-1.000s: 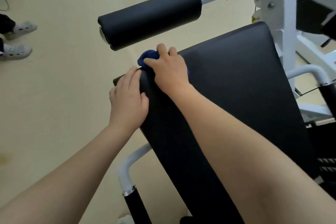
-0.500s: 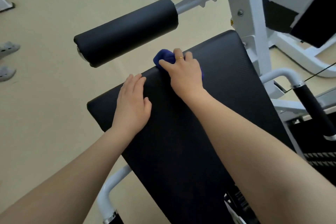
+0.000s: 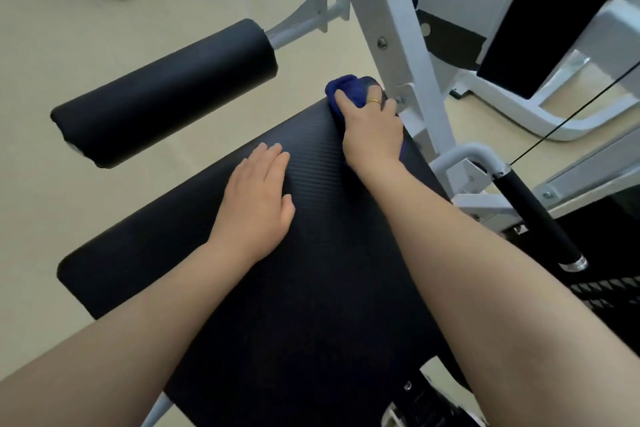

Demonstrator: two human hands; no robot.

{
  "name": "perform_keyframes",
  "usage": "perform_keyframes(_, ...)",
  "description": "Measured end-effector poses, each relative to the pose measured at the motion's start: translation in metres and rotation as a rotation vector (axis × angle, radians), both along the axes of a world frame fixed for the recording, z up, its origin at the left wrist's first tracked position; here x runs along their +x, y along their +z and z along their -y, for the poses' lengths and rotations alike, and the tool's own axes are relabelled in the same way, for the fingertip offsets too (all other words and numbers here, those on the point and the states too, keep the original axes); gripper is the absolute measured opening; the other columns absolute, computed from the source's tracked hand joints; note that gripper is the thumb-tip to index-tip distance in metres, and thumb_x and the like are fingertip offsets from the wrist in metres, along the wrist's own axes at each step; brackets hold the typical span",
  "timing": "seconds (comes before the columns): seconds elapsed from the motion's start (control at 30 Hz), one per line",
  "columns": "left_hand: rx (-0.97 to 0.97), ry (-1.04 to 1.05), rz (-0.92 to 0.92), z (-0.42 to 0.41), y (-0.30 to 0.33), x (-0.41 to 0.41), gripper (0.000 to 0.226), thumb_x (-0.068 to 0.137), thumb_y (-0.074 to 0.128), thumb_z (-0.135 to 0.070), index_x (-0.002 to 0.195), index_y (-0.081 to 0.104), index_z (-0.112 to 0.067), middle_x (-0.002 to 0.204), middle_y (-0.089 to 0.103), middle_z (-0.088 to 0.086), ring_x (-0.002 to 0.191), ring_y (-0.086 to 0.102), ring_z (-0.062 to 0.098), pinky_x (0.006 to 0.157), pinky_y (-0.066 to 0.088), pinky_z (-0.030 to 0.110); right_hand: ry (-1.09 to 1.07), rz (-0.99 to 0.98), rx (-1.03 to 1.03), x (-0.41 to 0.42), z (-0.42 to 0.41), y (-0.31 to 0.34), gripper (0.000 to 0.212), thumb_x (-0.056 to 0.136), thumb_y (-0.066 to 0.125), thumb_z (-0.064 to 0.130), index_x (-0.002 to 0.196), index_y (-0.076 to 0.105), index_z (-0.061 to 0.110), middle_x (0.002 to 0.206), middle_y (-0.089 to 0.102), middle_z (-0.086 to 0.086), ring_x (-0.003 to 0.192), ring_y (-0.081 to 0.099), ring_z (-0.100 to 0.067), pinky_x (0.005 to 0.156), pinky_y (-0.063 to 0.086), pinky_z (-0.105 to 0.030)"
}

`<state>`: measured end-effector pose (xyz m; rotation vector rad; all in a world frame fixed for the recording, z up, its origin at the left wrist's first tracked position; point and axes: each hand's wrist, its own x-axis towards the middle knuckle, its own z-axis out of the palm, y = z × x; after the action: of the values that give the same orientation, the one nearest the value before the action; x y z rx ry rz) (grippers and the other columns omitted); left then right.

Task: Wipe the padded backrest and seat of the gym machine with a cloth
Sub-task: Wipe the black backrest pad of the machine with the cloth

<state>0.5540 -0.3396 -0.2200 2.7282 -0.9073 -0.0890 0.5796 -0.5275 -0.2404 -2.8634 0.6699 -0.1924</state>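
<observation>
While the left hand (image 3: 258, 196) lies flat, fingers straight and together, mid-pad on the black seat pad (image 3: 214, 274), the right hand (image 3: 372, 130) presses the blue cloth (image 3: 348, 90) onto the pad's far right corner, fingers curled over it, beside the white frame post (image 3: 398, 28).

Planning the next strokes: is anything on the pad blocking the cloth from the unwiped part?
Only the left hand, resting flat mid-pad. The right hand presses the blue cloth at the black pad's far corner; otherwise nothing visible lies on it.
</observation>
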Motion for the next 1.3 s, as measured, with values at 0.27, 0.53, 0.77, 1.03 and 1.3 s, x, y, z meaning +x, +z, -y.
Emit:
perform_keyframes(0.27,0.022,-0.019,0.051,0.039,-0.009,-0.008,0.059,0.084,0.062,-0.019,0.137,0.041,-0.004,0.143,0.04,0.016,0.133,0.034,0.032,0.106,0.029,0.045,-0.244,0.055,0.299,0.002,0.039,-0.003,0.053,0.089,0.034,0.002,0.134,0.036,0.03,0.143,0.027,-0.016,0.117,0.04,-0.039,0.088,0.038,-0.043)
perform_keyframes(0.53,0.239,-0.062,-0.01,0.048,-0.004,-0.045,0.085,0.078,0.06,-0.055,0.144,0.022,-0.017,0.142,0.027,0.005,0.128,0.031,0.024,0.103,0.025,0.038,-0.341,-0.182,0.425,-0.103,0.067,-0.028,0.04,0.089,0.04,0.007,0.122,0.047,0.028,0.127,0.04,-0.014,0.098,0.051,-0.036,0.073,0.04,-0.037)
perform_keyframes(0.77,0.22,-0.16,0.081,0.053,-0.016,-0.072,0.091,0.053,0.079,-0.057,0.124,0.051,-0.006,0.122,0.05,0.015,0.118,0.046,0.033,0.1,0.034,0.046,-0.252,-0.165,0.523,-0.112,0.072,-0.023,0.05,0.087,0.039,0.005,0.132,0.045,0.028,0.129,0.042,-0.018,0.112,0.047,-0.037,0.082,0.037,-0.034)
perform_keyframes(1.03,0.467,-0.238,-0.064,0.052,-0.027,-0.112,0.12,0.068,0.063,-0.065,0.146,-0.01,-0.012,0.155,-0.011,0.012,0.143,-0.01,0.031,0.115,-0.003,0.044,-0.62,-0.457,0.52,-0.246,0.079,-0.052,0.044,0.082,0.043,0.005,0.117,0.055,0.03,0.115,0.055,-0.013,0.099,0.056,-0.036,0.072,0.042,-0.034)
perform_keyframes(1.3,0.456,-0.383,0.101,0.058,-0.053,-0.129,0.116,0.056,0.073,-0.064,0.145,0.022,-0.01,0.153,0.019,0.016,0.142,0.015,0.034,0.114,0.013,0.048,-0.441,-0.22,0.687,-0.202,0.093,-0.051,0.055,0.077,0.038,-0.002,0.119,0.058,0.027,0.114,0.06,-0.009,0.104,0.054,-0.031,0.081,0.043,-0.032)
